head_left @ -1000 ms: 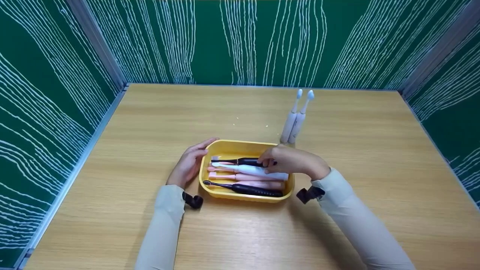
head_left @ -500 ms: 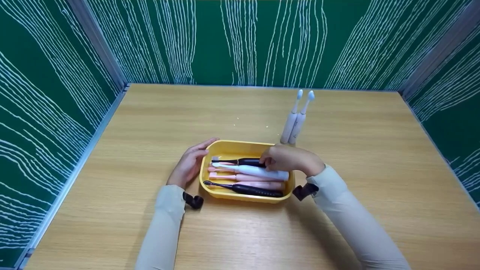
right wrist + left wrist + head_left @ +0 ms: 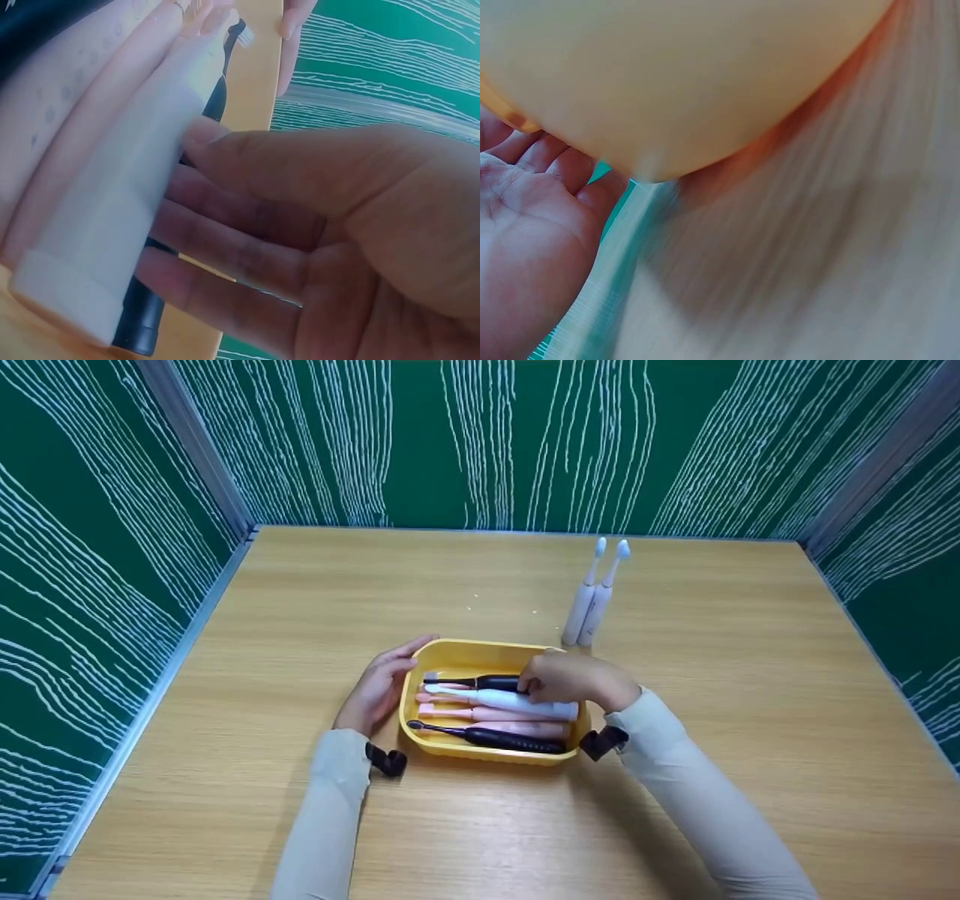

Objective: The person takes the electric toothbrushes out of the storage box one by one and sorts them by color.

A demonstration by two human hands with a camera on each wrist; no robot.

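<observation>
A yellow tray (image 3: pixel 491 757) holds several electric toothbrushes lying side by side. My left hand (image 3: pixel 375 690) rests its fingers against the tray's left end and far corner; its palm (image 3: pixel 532 225) stands off the wall. My right hand (image 3: pixel 574 679) reaches in at the far right. Its fingertips (image 3: pixel 176 217) meet the edge of a white toothbrush (image 3: pixel 112 180), above a black toothbrush (image 3: pixel 139 315), with thumb and fingers apart. The far black toothbrush (image 3: pixel 495 683) is partly hidden under this hand. Pink toothbrushes (image 3: pixel 517 715) and a near black toothbrush (image 3: pixel 510 739) lie closer to me.
Two white electric toothbrushes (image 3: pixel 589 607) stand upright, touching or nearly so, just behind the tray's far right corner. Small pale specks (image 3: pixel 471 601) dot the wooden table (image 3: pixel 337 585). Green panels (image 3: pixel 412 442) with white wavy lines enclose the back and sides.
My right hand and forearm have shifted slightly left over the tray, covering the end of the far black toothbrush. My left hand, the tray and the standing toothbrushes stay put.
</observation>
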